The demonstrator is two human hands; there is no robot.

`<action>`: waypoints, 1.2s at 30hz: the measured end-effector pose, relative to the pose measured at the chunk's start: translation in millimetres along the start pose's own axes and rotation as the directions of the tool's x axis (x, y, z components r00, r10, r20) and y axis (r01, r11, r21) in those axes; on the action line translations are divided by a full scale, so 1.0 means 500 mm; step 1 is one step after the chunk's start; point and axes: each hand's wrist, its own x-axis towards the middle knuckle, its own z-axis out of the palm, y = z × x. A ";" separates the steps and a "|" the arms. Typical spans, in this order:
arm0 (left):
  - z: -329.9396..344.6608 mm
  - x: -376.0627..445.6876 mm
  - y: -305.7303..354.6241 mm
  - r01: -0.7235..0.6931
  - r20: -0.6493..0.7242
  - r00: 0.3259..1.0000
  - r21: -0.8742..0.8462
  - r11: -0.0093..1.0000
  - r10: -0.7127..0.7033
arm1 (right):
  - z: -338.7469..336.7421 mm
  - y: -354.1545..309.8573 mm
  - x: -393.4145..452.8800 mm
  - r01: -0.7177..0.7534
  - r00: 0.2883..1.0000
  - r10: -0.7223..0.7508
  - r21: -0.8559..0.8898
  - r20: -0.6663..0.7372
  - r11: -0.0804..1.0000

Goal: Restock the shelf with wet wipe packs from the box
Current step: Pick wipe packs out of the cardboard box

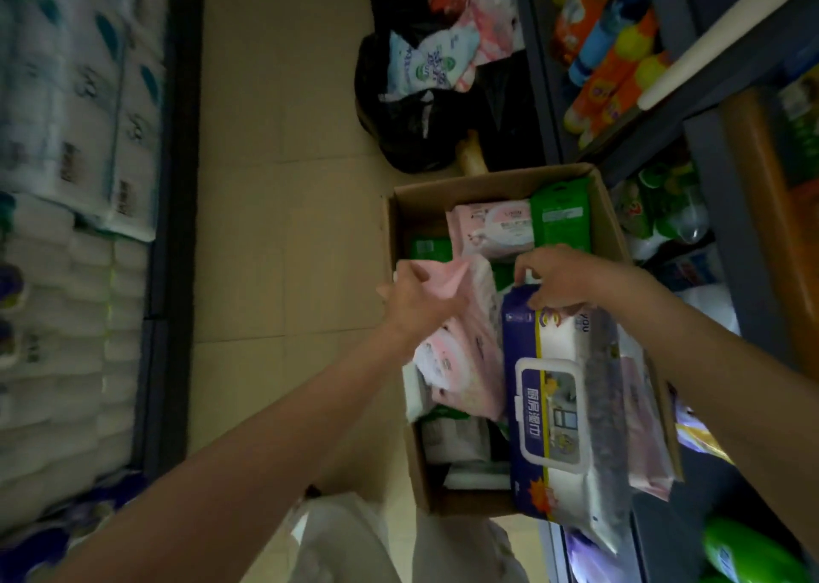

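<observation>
The open brown cardboard box (496,192) sits on the floor beside the grey metal shelf (709,148), filled with wipe packs. The right hand (563,278) pinches the top seam of a large purple-and-white wet wipe pack with a rigid flip lid (558,409), lifted partly above the box. The left hand (416,301) grips the soft pink wet wipe pack (465,343) by its crinkled end. Both packs look squashy, fairly heavy and slick-filmed; gripping the body would likely hold better than the seam.

Packs low in the box (614,227) (beneath the purple pack (554,409)) hidden; left shelf stock (66,227) blurred.
</observation>
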 end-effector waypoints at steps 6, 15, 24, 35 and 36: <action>-0.203 -0.042 0.153 -0.177 -0.119 0.979 -0.075 0.981 0.168 | -0.093 -0.153 -0.083 0.340 0.933 -0.262 0.372 -0.247 0.864; -0.603 -0.296 0.290 -0.452 -0.267 0.891 -0.450 0.770 0.367 | -0.129 -0.554 -0.245 0.670 0.605 -0.336 0.233 -0.722 0.704; -0.997 -0.670 0.093 -0.574 -0.069 0.815 -0.225 0.787 0.575 | -0.081 -1.016 -0.541 0.707 0.450 -0.699 0.700 -0.555 -0.100; -1.285 -1.140 -0.130 -0.739 -0.850 0.298 0.083 0.669 0.435 | 0.017 -1.445 -0.878 0.859 -0.417 -0.736 -0.496 -0.533 -0.127; -1.303 -1.174 -0.147 -0.731 -0.866 0.265 0.106 0.674 0.424 | 0.030 -1.469 -0.892 0.703 -0.568 -0.697 -0.698 -0.437 -0.136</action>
